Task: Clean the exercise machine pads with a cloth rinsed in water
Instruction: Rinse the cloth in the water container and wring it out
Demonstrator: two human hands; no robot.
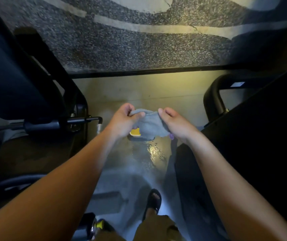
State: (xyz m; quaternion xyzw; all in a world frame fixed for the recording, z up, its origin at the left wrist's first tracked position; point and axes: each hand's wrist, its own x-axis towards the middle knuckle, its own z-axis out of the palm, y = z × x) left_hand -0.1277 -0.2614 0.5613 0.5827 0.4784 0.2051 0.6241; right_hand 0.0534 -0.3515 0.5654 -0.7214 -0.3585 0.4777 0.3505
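Between the hands: cloth [149, 124], grey, spread crosswise, lower edge hanging.
Left hand [121, 121]: fingers curled, pinching the cloth's left corner.
Right hand [175, 124]: thumb and fingers pinching the cloth's right edge.
Right of the right hand: dark pad [243, 145], near, running away from the person; the right hand is nearer it.
Left of the left hand: second pad [13, 75], farther off.
Below the hands: wet floor [154, 152].
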